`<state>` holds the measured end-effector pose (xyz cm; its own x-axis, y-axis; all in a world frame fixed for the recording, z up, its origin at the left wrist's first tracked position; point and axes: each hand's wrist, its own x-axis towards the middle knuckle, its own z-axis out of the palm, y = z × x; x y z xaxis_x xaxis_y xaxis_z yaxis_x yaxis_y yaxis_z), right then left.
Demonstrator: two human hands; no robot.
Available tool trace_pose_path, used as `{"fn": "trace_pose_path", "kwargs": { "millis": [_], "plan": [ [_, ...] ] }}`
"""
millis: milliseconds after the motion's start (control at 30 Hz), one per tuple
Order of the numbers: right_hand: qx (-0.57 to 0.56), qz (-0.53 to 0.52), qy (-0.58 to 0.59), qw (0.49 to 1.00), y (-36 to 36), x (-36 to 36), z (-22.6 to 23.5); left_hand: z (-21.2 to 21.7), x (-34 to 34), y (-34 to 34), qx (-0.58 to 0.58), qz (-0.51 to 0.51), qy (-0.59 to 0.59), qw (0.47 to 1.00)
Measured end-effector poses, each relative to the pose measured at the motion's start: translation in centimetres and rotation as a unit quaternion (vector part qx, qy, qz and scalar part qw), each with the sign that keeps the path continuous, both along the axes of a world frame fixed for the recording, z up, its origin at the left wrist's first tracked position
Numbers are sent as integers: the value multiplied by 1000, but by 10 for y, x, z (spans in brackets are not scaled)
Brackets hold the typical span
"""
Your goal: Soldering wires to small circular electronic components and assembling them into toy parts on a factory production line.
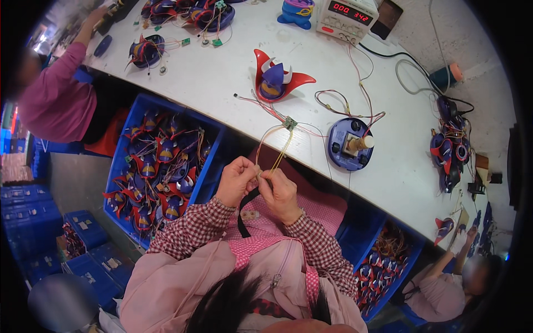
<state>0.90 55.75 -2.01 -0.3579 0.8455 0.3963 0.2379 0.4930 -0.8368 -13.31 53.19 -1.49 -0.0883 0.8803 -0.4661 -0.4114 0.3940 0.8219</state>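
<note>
A: Please, how does the thing in work look?
B: It is a purple plastic toy head with a wide, pointed red collar (272, 80), having white horn-like points and a dull yellow face. It lies on the white surface (233, 66), in front of the person. From it the thin wires go to a small, square green circuit board (289, 123), near the front edge
A: And what do the hands do?
B: The left hand (240, 180) and the right hand (281, 194) are close together, just off the edge, with fingertips pinching thin wires. The thin yellow wires (284, 151) go from the board to the right hand, and a thin reddish wire (264, 137) goes toward the left. What exactly is between the fingertips, I cannot tell
A: How many of each are there?
B: One such head lies directly ahead, with one board. To its right I count one purple oval base with a cream-coloured post (350, 145), and further back one white box-shaped power supply with red digits (347, 19). Two blue plastic crates (215, 158) with similar heads stand beside the person, one on each side; these heads overlap too much for counting
</note>
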Motion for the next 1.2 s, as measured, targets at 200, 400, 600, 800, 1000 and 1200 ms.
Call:
{"fn": "trace_pose_path", "kwargs": {
  "millis": [200,400,600,800,1000,1200],
  "plan": [
    [-216,-16,65,974,-3,11,-22,13,2,9,261,48,386,884],
    [-94,-10,-144,985,-21,46,-4,87,51,82,400,-125,319,850],
    [-167,63,2,984,-7,133,129,54,82,133,513,-231,507,653],
    [-10,-156,-124,980,86,124,108,43,111,132,492,-224,540,645],
    [17,-121,-135,983,99,120,86,30,118,133,480,-179,510,690],
    [188,-126,-128,966,81,124,79,27,121,139,488,-171,503,693]
  ]
}}
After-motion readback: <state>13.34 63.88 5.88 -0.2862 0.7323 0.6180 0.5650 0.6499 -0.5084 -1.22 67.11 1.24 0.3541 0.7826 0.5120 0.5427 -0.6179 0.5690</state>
